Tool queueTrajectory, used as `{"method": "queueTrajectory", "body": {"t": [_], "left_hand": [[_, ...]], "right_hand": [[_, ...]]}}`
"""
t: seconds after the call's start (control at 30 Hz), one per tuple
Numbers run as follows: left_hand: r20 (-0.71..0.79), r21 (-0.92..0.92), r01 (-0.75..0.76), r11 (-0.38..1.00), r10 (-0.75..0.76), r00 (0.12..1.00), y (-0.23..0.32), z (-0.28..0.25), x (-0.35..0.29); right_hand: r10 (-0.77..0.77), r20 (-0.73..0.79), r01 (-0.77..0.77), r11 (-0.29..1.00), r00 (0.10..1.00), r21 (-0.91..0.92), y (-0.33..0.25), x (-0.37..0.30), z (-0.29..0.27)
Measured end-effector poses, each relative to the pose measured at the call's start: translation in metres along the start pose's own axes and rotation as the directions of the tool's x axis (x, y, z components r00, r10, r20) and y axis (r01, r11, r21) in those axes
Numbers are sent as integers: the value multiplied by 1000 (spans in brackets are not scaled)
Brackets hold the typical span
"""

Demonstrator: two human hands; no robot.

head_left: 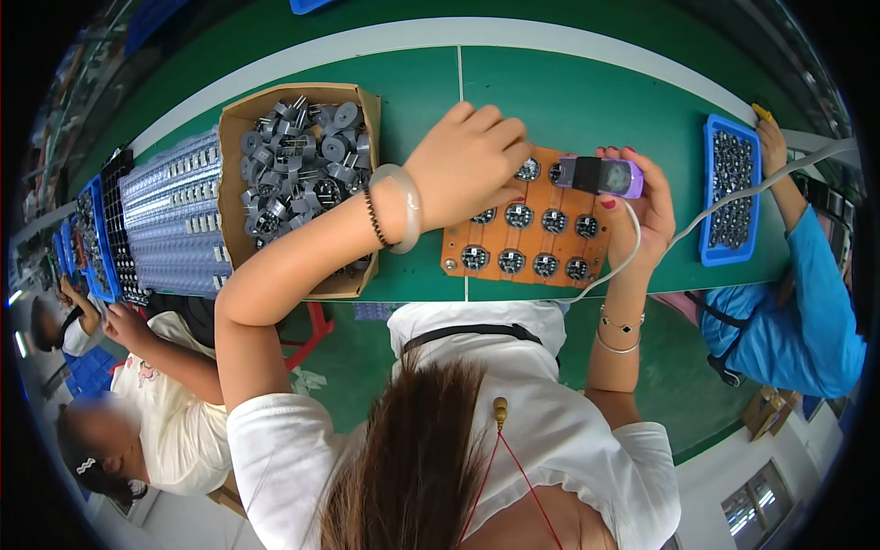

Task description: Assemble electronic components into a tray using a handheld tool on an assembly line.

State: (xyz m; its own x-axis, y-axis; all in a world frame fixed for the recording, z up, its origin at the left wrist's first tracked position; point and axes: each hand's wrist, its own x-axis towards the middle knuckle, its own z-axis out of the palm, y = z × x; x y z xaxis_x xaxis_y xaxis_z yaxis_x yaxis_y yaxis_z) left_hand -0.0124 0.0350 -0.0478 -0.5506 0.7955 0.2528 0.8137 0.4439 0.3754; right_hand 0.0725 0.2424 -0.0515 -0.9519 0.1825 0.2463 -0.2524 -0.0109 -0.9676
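An orange fixture board with rows of round dark electronic parts lies on the green bench in front of me. My right hand grips a purple handheld device wrapped with a black band; a pale cable runs from it. Its narrow end points left, over the board's far row, close to a round part. My left hand reaches over the board's far left corner with fingers curled down and thumb bent in. Whatever its fingertips hold, if anything, is hidden beneath the hand.
Left of the board, an open cardboard box holds many grey round parts with metal pins. Beyond it lie ribbed trays with small parts. A blue tray of small parts stands right, near a person in blue. Another person sits left.
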Motion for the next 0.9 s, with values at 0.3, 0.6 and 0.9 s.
{"method": "queueTrajectory", "body": {"t": [0.3, 0.6, 0.9], "left_hand": [[25, 96, -54, 994, 52, 998, 1, 20, 3], [-36, 19, -59, 998, 59, 998, 10, 21, 15], [4, -149, -19, 989, 20, 1000, 10, 6, 8]], "right_hand": [[-35, 130, 56, 985, 991, -161, 2, 0, -4], [-29, 97, 46, 983, 995, -176, 3, 3, -13], [64, 116, -32, 964, 991, -262, -1, 4, -10]]}}
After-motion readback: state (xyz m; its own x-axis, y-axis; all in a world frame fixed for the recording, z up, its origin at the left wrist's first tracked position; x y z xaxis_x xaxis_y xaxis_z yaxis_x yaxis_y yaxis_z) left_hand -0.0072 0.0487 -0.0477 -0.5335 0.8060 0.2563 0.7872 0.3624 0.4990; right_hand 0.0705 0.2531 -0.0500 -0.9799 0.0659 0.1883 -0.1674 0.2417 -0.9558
